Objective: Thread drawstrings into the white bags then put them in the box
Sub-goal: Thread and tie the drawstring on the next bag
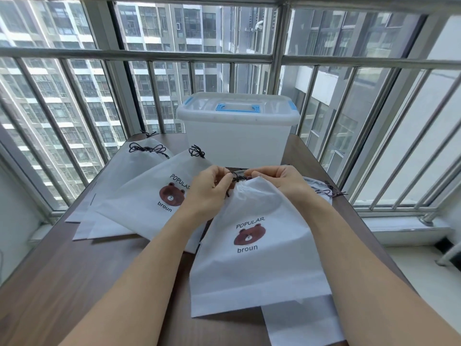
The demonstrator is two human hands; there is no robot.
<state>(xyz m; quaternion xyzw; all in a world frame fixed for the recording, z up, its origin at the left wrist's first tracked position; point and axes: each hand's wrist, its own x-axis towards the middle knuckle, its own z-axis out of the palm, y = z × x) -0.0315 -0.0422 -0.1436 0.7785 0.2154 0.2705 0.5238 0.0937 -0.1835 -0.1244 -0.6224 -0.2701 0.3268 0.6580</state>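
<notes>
A white bag (254, 265) with a brown bear print lies in front of me on the dark table (74, 283). At its gathered top, my left hand (212, 186) and my right hand (282, 181) both pinch the dark drawstring (238, 176). A second bear-print bag (149, 196) lies to the left with its dark cord (197, 151) knotted at the top. The translucent box (237, 128), with a closed lid and a blue handle, stands just behind my hands.
More white bags (139, 158) with dark cords are stacked at the back left. Another bag (321, 191) lies to the right, partly behind my right hand. A metal window railing (369, 63) surrounds the table's far sides.
</notes>
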